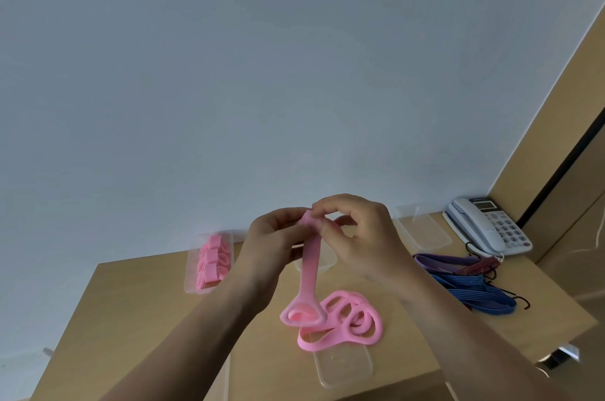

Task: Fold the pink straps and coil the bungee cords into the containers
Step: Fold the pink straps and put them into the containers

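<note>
I note left hand (275, 237) and right hand (363, 237) both pinching the pink strap (309, 273) at its top; it hangs straight down, loop lowest, near the surface (147, 302).

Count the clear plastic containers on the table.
4 containers: one left, holding folded pink straps; one partly behind the right hand; one at the back near the telephone; one at the front edge. The left forearm may hide another.

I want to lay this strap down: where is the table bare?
Bare table lies left, in front of the folded-strap container, and between the loose strap pile and the bungee cords. The far right, cords to phone, is crowded.
</note>
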`<state>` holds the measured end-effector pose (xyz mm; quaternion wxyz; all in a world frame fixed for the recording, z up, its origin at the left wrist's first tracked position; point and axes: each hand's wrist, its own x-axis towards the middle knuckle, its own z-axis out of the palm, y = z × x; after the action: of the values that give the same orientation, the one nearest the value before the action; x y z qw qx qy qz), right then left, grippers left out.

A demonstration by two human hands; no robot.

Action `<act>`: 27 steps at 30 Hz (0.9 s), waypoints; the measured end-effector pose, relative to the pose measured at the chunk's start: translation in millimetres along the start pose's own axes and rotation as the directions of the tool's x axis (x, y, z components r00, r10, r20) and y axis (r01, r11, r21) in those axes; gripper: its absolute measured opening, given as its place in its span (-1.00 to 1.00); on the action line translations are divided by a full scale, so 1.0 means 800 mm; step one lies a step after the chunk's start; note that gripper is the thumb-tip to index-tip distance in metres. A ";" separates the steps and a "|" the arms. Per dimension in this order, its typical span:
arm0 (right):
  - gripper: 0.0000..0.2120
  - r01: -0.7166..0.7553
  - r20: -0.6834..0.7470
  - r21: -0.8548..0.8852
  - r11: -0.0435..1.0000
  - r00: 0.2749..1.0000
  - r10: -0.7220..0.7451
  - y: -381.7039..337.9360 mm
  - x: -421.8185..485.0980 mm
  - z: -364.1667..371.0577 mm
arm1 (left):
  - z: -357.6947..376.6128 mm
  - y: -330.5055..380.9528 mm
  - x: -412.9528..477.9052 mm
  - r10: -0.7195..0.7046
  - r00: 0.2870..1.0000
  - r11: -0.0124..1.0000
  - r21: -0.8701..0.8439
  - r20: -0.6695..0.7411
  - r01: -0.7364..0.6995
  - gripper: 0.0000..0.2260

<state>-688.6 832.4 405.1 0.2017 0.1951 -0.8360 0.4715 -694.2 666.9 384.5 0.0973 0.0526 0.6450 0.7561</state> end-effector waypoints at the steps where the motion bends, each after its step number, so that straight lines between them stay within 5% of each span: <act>1: -0.89 -0.046 -0.012 0.002 0.999 0.999 0.046 0.002 0.001 0.000 | 0.001 0.001 0.000 0.008 1.000 1.000 0.010 -0.011 -0.008 -0.72; 5: -0.82 -0.161 -0.004 -0.009 0.987 0.987 0.161 0.013 0.002 0.000 | 0.003 0.000 0.000 0.011 0.998 0.999 0.034 -0.058 -0.009 -0.82; 13: -0.89 -0.185 0.085 -0.013 0.983 0.979 0.186 0.019 0.009 -0.006 | 0.006 -0.002 0.001 0.012 0.993 0.999 0.039 -0.114 -0.008 -0.68; 27: -0.92 -0.201 0.055 0.008 0.980 0.978 0.200 0.018 0.010 -0.006 | 0.003 -0.002 0.006 -0.023 0.999 1.000 0.013 -0.049 0.023 -0.94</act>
<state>-701.8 842.5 401.4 0.1290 0.1238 -0.8535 0.4894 -698.1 670.7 383.1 0.0899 0.0276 0.6529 0.7515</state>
